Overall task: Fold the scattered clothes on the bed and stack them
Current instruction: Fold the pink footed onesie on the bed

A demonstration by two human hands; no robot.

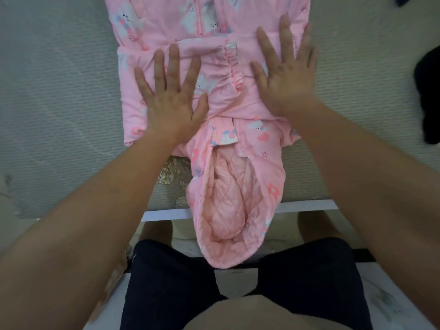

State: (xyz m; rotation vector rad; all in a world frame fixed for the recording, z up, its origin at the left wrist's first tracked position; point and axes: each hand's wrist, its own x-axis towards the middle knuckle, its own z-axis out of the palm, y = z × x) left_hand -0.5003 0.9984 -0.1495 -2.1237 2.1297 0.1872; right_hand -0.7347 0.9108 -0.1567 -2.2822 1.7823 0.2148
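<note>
Pressing flat on the pink padded jacket (250,139), your left hand (170,101) and right hand (285,77) both lie with fingers straight and spread; neither grips anything. The jacket lies in the middle of the bed (59,91), its sleeves (219,67) crossed over the body under your palms. Its hood (228,201) hangs over the near edge toward your legs. A dark garment (428,98) lies well apart at the right, and another dark piece (407,0) shows at the far right corner.

Judgement: the fold is partly made; hood and body are not yet turned in.

Risks noted:
- The padding looks springy, so the sleeves will likely lift and slide apart once you raise your palms.
- The overhanging hood adds weight at the near edge and could drag the jacket off line if you release both hands together.
- The frilled cuff between your hands may bunch and leave a lumpy, unsteady base for stacking.
</note>
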